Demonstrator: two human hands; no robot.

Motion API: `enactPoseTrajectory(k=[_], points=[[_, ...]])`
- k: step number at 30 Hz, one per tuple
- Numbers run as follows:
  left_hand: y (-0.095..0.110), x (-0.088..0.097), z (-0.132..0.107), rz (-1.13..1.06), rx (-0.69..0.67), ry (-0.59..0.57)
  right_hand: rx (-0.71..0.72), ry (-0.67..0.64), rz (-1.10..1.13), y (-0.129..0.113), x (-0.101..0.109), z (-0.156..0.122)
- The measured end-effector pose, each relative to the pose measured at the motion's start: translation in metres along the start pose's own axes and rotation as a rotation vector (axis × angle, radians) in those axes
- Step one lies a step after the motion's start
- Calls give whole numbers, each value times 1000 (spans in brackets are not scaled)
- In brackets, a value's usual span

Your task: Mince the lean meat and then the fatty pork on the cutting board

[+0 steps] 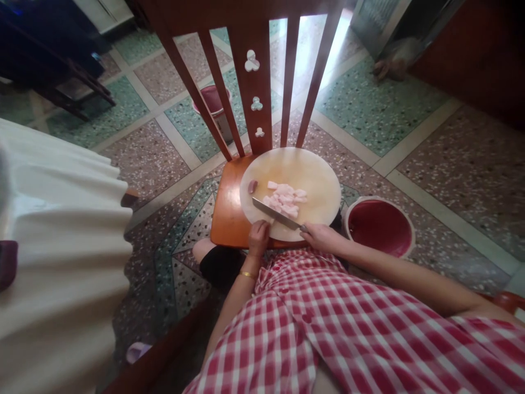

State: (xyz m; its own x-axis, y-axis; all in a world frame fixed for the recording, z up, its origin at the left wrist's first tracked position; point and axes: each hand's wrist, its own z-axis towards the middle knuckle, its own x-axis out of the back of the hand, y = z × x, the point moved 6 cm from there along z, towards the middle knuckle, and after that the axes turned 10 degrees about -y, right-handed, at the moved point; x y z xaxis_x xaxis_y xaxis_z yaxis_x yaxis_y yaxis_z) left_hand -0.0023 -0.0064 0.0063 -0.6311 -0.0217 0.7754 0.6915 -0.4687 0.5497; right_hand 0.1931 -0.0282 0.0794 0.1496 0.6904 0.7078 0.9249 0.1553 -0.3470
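The knife [276, 213] is clasped at its handle by the closed right hand [322, 236]. Its blade is slanted across the near part of the round cutting board [320, 180], against a heap of pale cut pieces [285, 198]. The left hand [258, 238] is curled at the board's near rim; whether anything is pinched cannot be told. The board is carried by a wooden chair [227, 213], and a red bowl [379, 227] is seen beside it.
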Motion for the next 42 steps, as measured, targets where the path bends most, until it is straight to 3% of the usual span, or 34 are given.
enactPoseTrajectory(k=[5, 12, 16, 21, 24, 27, 30, 34, 38, 42], points=[[3, 1, 0, 3, 23, 7, -41, -41, -22, -2, 1, -4], [13, -1, 16, 87, -28, -117, -68, 92, 12, 7, 14, -7], [11, 6, 52, 160, -89, -151, -150, 201, 101, 25, 23, -20], [11, 3, 124, 98, -184, -194, -243, 268, 220, 51, 17, -38], [15, -22, 163, 107, -237, -398, -200, 300, 278, 62, 11, -53], [16, -46, 180, 131, -261, -682, -103, 268, 214, 72, 3, -67], [14, -50, 181, 159, -259, -831, -32, 191, 5, 83, -2, -78], [13, -36, 170, 163, -181, -861, -22, 128, -192, 98, 1, -77], [14, -22, 155, 185, -76, -785, -101, 123, -242, 105, 15, -58], [2, -12, 133, 150, 223, -649, -119, 158, -261, 102, 31, -38]])
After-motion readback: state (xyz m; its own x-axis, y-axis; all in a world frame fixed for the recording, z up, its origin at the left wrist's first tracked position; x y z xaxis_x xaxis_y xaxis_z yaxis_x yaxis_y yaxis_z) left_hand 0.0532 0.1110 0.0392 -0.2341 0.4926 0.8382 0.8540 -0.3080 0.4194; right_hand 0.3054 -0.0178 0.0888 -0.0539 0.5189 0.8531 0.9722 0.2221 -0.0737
